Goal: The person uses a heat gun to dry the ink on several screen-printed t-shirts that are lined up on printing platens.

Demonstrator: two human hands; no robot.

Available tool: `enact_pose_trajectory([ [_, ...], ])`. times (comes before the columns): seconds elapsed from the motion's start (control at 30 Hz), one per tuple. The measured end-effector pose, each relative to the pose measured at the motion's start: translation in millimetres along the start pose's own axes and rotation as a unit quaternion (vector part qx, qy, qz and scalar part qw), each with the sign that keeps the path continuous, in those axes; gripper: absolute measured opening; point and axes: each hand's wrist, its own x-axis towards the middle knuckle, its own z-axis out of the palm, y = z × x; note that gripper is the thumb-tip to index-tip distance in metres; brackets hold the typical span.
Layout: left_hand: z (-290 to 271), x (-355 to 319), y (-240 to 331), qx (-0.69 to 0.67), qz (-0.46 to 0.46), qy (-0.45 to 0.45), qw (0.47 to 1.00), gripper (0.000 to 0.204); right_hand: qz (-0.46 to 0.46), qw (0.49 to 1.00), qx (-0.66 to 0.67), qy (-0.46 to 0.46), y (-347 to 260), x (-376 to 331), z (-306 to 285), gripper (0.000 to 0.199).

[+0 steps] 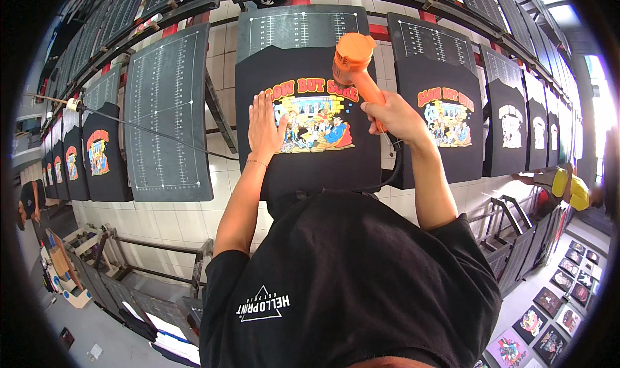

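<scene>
Hands split: left hand (pixel 266 124) flat on the black printed shirt (pixel 310 119), right hand (pixel 394 117) clenching an orange heat gun (pixel 354 61), nozzle hidden.

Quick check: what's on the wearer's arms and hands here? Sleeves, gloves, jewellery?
Both hands are bare, no gloves. The left hand has a thin bracelet at the wrist; nothing shows on the right hand or its wrist. Both forearms are uncovered up to short black sleeves of a black T-shirt with a small white triangle mark.

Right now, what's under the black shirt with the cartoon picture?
The black shirt lies on a dark printing board marked with white ruler lines, showing above the collar. The left hand presses the shirt flat. The rest of the board is covered.
</scene>
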Motion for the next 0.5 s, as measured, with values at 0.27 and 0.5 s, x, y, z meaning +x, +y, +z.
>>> enact_pose_trajectory([
  [0.27,-0.2,-11.4,7.9,-0.016,-0.015,-0.004,1.000,0.072,-0.001,1.000,-0.020,0.012,0.7,-8.6,-2.2,0.024],
  [0.5,-2.3,-37.4,12.6,-0.025,-0.004,-0.010,1.000,0.070,0.009,1.000,0.004,0.030,3.8,-15.0,-6.3,0.026],
])
